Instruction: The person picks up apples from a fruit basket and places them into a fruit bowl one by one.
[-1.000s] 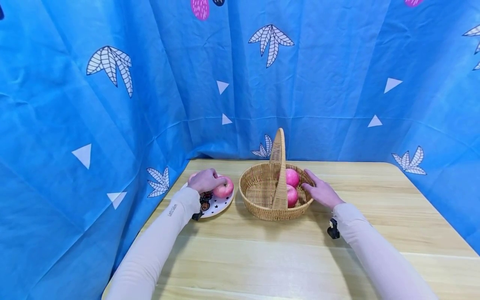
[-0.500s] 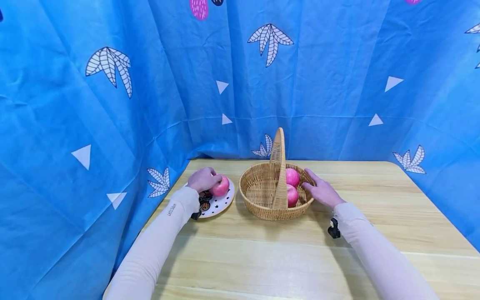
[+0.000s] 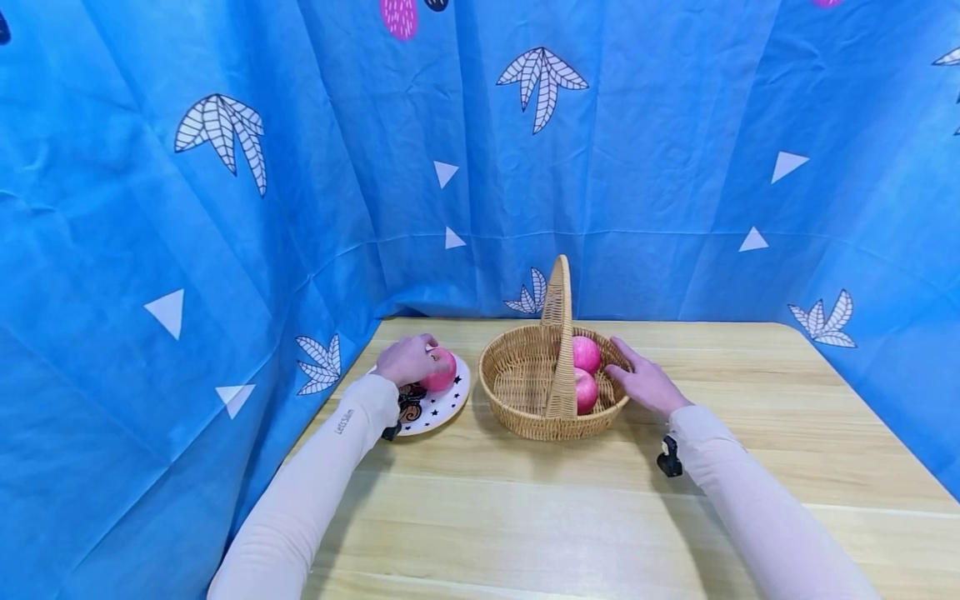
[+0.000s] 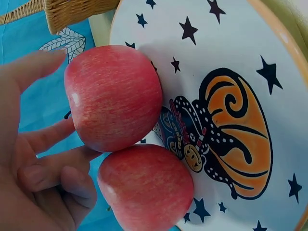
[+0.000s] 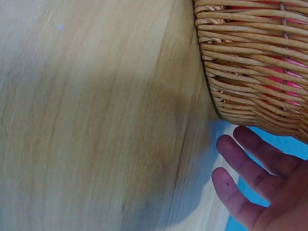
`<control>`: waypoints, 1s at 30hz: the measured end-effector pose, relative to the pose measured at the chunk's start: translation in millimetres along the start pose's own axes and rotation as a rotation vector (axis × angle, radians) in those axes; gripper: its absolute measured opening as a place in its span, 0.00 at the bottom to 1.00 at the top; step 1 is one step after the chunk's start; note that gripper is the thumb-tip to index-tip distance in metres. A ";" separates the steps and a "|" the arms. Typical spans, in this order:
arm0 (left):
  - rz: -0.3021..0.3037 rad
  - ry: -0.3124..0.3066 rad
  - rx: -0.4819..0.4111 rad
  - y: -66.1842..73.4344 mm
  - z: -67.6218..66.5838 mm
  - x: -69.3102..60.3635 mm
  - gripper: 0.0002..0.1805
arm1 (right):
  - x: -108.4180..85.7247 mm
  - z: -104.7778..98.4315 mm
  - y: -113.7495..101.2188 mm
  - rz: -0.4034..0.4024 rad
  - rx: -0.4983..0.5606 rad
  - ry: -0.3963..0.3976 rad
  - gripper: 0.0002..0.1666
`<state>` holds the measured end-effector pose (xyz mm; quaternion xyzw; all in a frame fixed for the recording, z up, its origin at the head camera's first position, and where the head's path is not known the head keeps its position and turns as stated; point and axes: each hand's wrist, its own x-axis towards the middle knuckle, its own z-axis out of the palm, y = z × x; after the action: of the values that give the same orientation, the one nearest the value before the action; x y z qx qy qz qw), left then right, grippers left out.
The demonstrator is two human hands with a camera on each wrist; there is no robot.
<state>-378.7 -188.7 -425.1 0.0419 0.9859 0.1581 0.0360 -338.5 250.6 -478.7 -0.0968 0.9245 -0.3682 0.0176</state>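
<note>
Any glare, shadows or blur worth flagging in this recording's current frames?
Head view: pale glare on the table, soft shadows beside the left sleeve and right sleeve; left wrist view: crisp print on the plate, small highlight on the upper apple; right wrist view: broad, soft-edged shadow across the wood, weave of the basket readable.

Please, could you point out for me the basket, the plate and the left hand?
Basket [image 3: 542, 428], head view: on its front outer wall.
Plate [image 4: 228, 45], left wrist view: on its bare white surface.
Left hand [image 3: 405, 361], head view: on its back.
</note>
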 end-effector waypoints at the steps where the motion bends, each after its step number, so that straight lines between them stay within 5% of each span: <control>1: -0.002 -0.008 0.007 0.3 0.6 0.4 0.39 | 0.1 0.0 0.1 0.000 -0.002 0.000 0.42; 11: 0.021 0.021 0.037 -2.1 7.7 1.8 0.41 | 2.5 0.1 3.7 0.007 -0.006 0.000 0.42; 30: 0.071 0.009 -0.083 -5.4 10.1 3.7 0.41 | 2.4 -0.4 1.6 0.008 -0.009 -0.003 0.42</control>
<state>-381.9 -190.3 -436.5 0.0745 0.9765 0.2002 0.0277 -341.1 251.6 -479.4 -0.0936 0.9266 -0.3637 0.0199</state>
